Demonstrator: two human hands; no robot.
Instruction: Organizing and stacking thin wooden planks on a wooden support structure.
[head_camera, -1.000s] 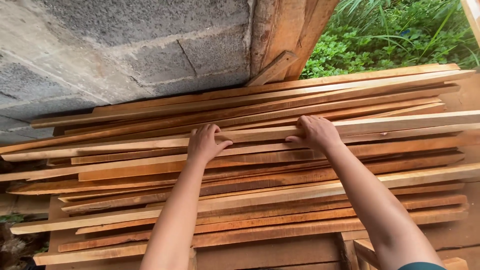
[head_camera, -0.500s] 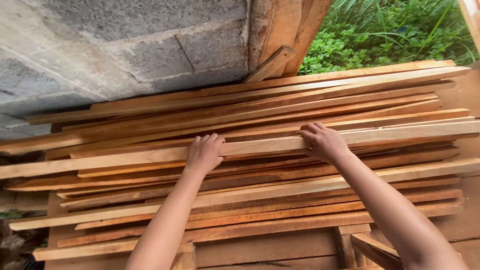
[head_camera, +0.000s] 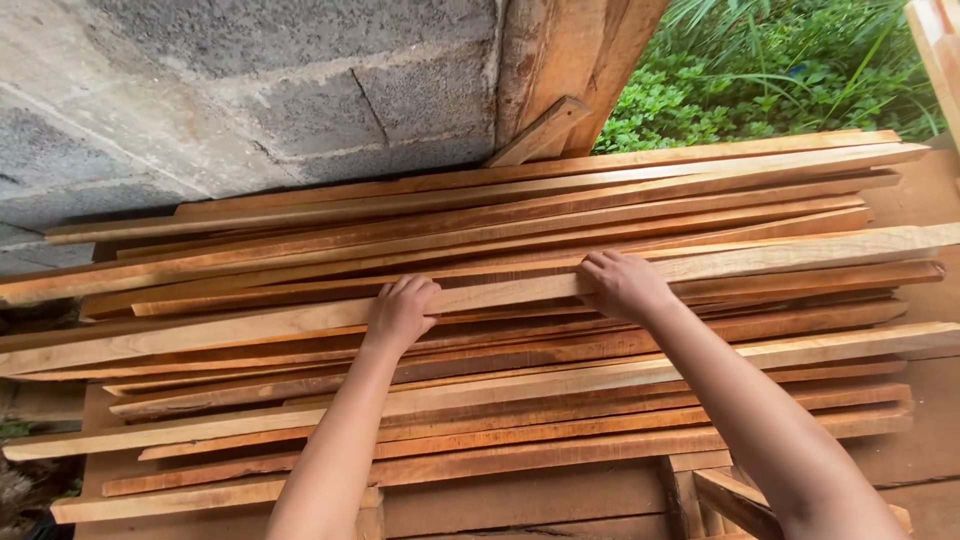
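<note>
A stack of long thin wooden slats (head_camera: 500, 400) lies across the view, light and reddish brown. On top lies one pale slat (head_camera: 250, 325) running from the left edge to the right edge, its right end higher. My left hand (head_camera: 402, 312) curls over that slat near its middle. My right hand (head_camera: 622, 283) grips the same slat further right. Both forearms reach in from the bottom of the view.
A grey concrete block wall (head_camera: 250, 90) stands behind the stack at the left. A wooden post (head_camera: 570, 60) with a small diagonal brace (head_camera: 540, 130) rises beside it. Green plants (head_camera: 780, 70) grow beyond at the upper right. Timber supports (head_camera: 720, 495) show under the stack.
Both hands have drawn the pale top slat toward me and tilted it, its left end now lower across the stack. The hands stay closed on it.
</note>
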